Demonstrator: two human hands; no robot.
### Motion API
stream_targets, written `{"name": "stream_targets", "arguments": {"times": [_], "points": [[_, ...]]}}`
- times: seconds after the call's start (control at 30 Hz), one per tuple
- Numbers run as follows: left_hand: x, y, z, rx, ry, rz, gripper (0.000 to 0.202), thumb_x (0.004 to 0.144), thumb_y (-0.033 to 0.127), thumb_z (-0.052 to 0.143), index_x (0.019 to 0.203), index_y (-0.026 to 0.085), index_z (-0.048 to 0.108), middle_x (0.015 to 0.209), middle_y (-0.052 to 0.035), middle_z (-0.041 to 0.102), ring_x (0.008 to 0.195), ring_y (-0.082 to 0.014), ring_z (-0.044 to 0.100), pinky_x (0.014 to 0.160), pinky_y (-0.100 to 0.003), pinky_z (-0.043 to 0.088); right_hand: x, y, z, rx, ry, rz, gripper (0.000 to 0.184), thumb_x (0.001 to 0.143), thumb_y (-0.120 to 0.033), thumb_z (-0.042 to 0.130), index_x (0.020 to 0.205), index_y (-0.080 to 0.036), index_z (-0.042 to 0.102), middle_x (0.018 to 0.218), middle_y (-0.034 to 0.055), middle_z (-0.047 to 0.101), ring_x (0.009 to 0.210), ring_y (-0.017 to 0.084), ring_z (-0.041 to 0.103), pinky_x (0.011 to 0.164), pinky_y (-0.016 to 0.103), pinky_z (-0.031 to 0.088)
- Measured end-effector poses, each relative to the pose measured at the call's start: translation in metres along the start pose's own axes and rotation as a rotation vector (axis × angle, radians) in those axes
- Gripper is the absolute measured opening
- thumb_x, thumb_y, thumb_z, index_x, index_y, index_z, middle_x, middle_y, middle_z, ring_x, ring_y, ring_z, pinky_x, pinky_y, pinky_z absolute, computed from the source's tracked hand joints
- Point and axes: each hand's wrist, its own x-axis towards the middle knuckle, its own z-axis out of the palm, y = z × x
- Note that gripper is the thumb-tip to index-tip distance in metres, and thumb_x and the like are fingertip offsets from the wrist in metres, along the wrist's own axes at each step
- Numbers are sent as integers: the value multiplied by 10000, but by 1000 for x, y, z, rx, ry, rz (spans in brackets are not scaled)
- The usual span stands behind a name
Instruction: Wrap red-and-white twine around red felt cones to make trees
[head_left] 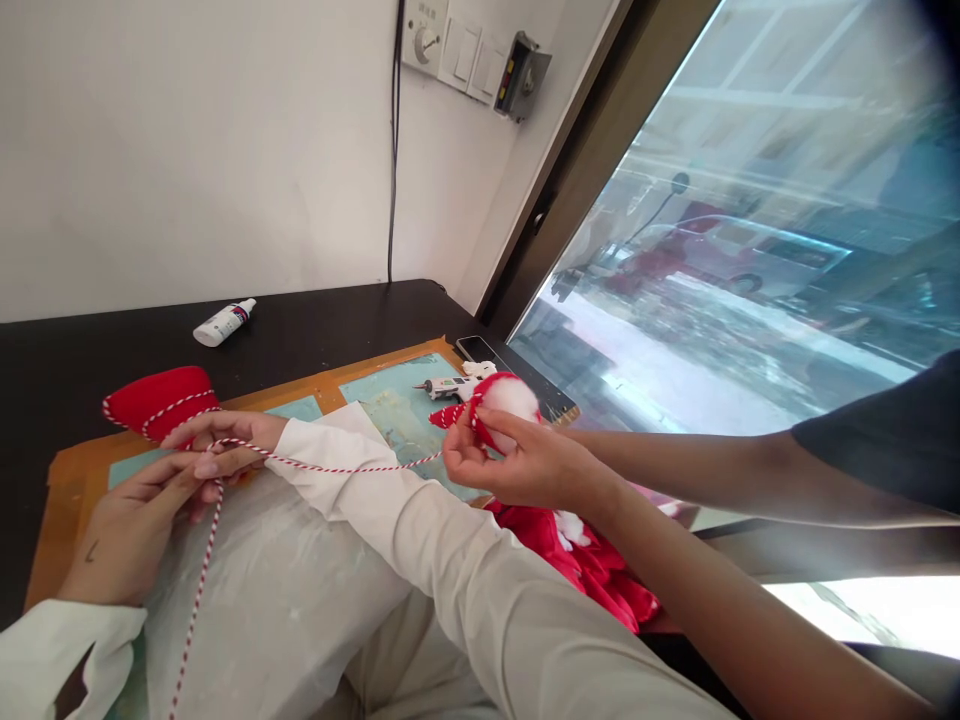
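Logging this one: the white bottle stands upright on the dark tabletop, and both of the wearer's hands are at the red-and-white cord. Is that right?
Not quite: the white bottle is lying on its side, not standing upright, as the head view shows. It is on the dark tabletop, and the left hand and right hand are at the red-and-white cord.

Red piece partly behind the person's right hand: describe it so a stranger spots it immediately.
On the dark table, find the white bottle. Nearer the camera, partly behind the right hand, sits the red piece. Unlike the fluffy red-and-white item in the co-worker's hand, it is plain red apart from striped cord.
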Motion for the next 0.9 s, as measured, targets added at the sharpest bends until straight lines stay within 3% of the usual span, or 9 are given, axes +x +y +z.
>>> {"name": "stream_targets", "arguments": {"times": [0.03, 0.1, 0.2, 0.27, 0.37, 0.47, 0.63, 0.73, 0.9], "points": [[-1, 2, 0, 22, 6, -23, 428, 492, 542, 774, 692, 193, 628, 606, 23, 571, 576, -113, 477, 526, -213, 423, -6, 0, -10, 121, 38, 69, 153, 873, -87, 402, 784, -112, 523, 748, -20, 494, 868, -4, 561, 710, 23, 422], [-2, 4, -1, 61, 12, -41, 451, 507, 582, 767, 705, 195, 645, 627, 22, 591, 602, -118, 484, 558, -213, 412, -2, 9, -21, 560, 197, 360, 142, 884, -112, 408, 787, -139, 507, 736, 2, 500, 918, 47, 568, 723, 77, 477], [-3, 6, -2, 51, -13, -49, 393, 592, 574, 753, 725, 219, 653, 650, 39, 606, 606, -107, 472, 589, -208, 389, 18, 34, -13, 1065, 503, 768, 90, 859, -101, 460, 805, -154, 507, 689, 19, 503, 902, 122, 571, 678, 170, 522], [-4, 6, -2, 5, -52, -33, 384, 602, 563, 762, 739, 222, 654, 658, 38, 610, 597, -107, 463, 587, -217, 384, 26, 47, -5, 1232, 607, 892, 80, 844, -86, 488, 801, -150, 511, 672, 28, 510, 945, 149, 564, 661, 181, 523], [-5, 6, -2, -50, -73, -3, 414, 577, 555, 784, 762, 208, 655, 659, 24, 608, 585, -114, 462, 559, -226, 374, 26, 55, 1, 1356, 654, 949, 77, 839, -71, 489, 837, -141, 521, 681, 35, 524, 1025, 161, 549, 638, 155, 511], [-6, 7, -3, -43, -82, 10, 368, 617, 502, 773, 781, 199, 645, 658, 20, 597, 577, -110, 462, 543, -221, 359, 22, 55, 3, 1320, 636, 943, 126, 789, -29, 502, 838, -140, 536, 695, 27, 531, 999, 153, 557, 671, 168, 516], [-11, 10, -4, 60, -72, 98, 291, 690, 472, 686, 753, 195, 621, 588, 25, 504, 509, -101, 400, 500, -236, 314, 13, 50, 8, 1113, 432, 951, 213, 754, 29, 475, 825, -134, 592, 821, 24, 540, 840, 95, 584, 673, 158, 507], [-12, 11, -5, 186, 11, 235, 221, 737, 400, 647, 804, 198, 589, 628, 34, 480, 547, -102, 406, 532, -242, 324, 8, 45, 12, 724, 225, 885, 209, 733, 25, 473, 760, -127, 613, 894, 40, 546, 856, 101, 580, 726, 189, 510], [-16, 25, -10, 82, 216, 539, 240, 774, 324, 643, 924, 221, 486, 796, 48, 483, 655, -106, 453, 651, -264, 409, 4, 40, 5, 79, -149, 514, 205, 761, -48, 455, 688, -150, 618, 874, 24, 567, 923, 97, 594, 960, 225, 433]]}}
